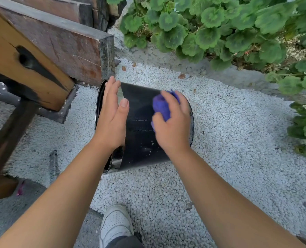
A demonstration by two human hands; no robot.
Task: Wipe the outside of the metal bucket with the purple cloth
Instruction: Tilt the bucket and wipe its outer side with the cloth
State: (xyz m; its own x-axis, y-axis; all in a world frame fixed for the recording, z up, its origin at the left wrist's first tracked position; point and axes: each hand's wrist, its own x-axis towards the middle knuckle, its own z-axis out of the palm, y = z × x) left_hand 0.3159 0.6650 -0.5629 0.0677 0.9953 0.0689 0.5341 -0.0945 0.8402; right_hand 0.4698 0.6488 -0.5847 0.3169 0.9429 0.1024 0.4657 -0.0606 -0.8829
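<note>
**Wiping a tipped bucket while the other hand steadies it**

Lying on its side on the white gravel (pixel 229 140), the metal bucket (pixel 141 122) has its open mouth toward the person's left and its base toward the right, just beside the end of a wooden bench (pixel 46 51). Tipped over this way, its dark curved wall faces up, which probably makes the outside easier to reach. The left hand (pixel 112 119) rests flat and spread, fingers extended, over the rim end of the wall; it grips nothing, and seems placed there to keep the round bucket from rolling. The right hand (pixel 173 122) is closed around the bunched purple cloth (pixel 162 106), pressing it against the wall near the base. Pale specks and streaks show on the dark surface between the hands, so the wiping looks unfinished. A white shoe (pixel 115 224) stands on the ground below, and green leafy plants (pixel 220 24) border the gravel.
</note>
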